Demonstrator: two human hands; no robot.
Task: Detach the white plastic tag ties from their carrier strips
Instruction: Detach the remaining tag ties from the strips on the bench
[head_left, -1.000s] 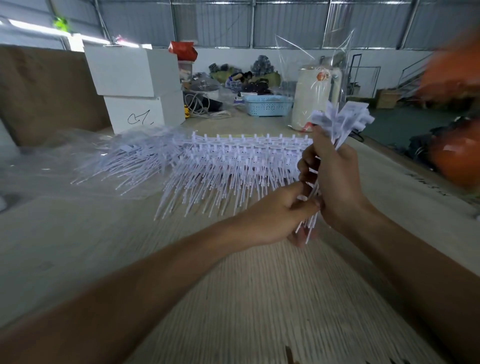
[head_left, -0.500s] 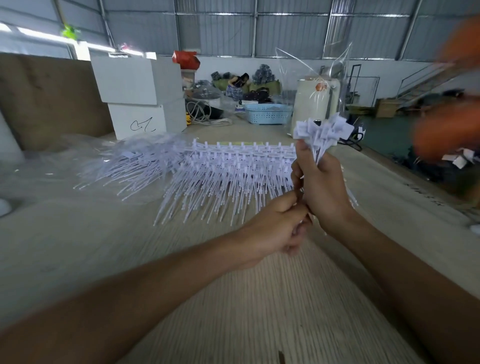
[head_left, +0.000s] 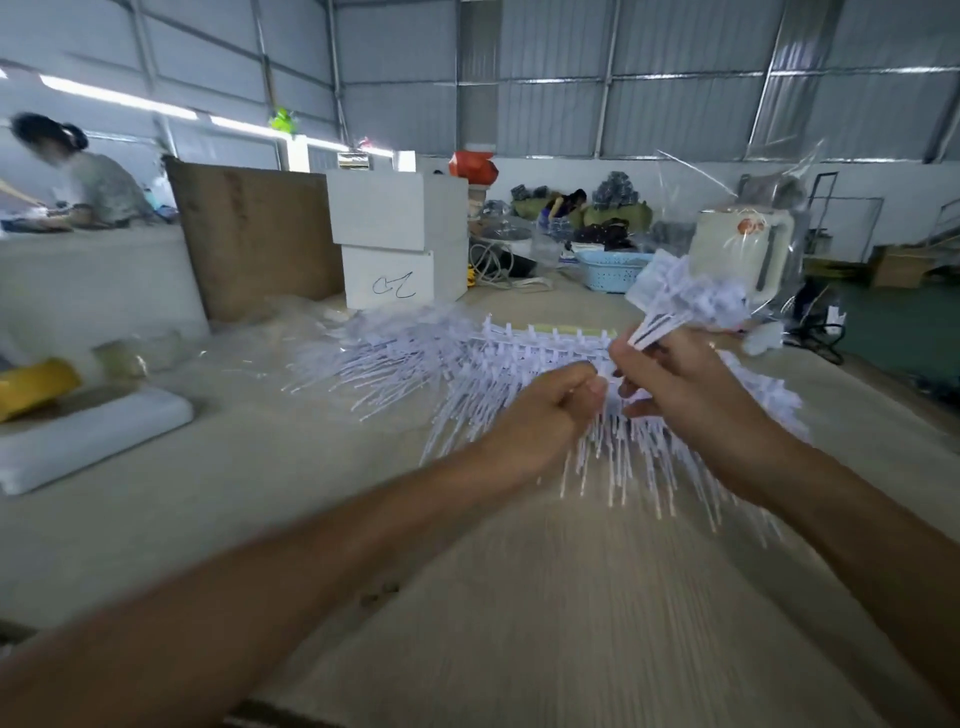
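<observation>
Gripping detached tag ties (head_left: 691, 299) at centre right, right hand (head_left: 691, 395); left hand (head_left: 545, 415) pinches strip ties (head_left: 602, 395); twist close to the carrier.

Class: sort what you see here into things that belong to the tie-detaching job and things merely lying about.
Job:
right hand
bunch of detached ties
left hand
ties on carrier strips

Lying about:
white boxes
blue basket
yellow roll
brown board

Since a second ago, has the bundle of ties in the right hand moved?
Cannot tell: the camera itself swung. The bundle of ties in the right hand sits right of the blue basket, as before.
</observation>
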